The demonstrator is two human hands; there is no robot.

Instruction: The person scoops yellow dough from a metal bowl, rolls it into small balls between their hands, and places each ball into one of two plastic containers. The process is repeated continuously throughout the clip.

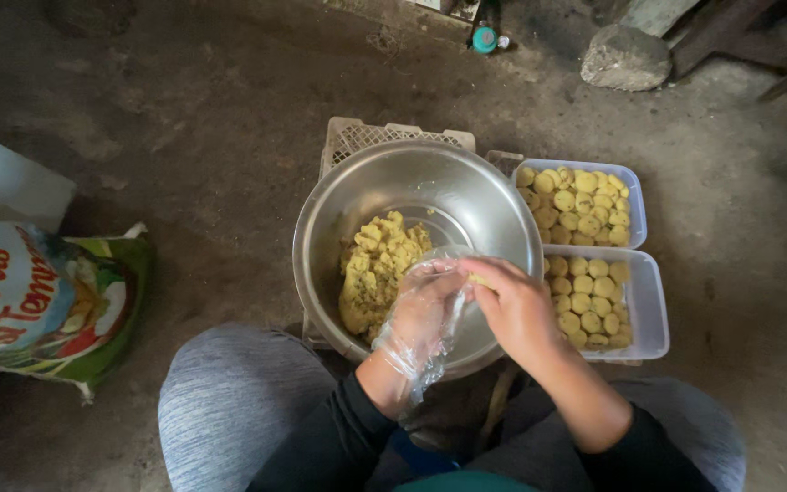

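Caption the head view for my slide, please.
Gloved left hand and bare right hand shape yellow dough over a steel bowl beside two tubs.

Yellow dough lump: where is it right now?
Head view: the yellow dough lump lies in the steel bowl, left of centre, just left of the gloved left hand.

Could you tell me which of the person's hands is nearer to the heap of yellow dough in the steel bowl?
Left. The gloved left hand hovers right beside the dough; the bare right hand sits farther right, near the bowl's rim.
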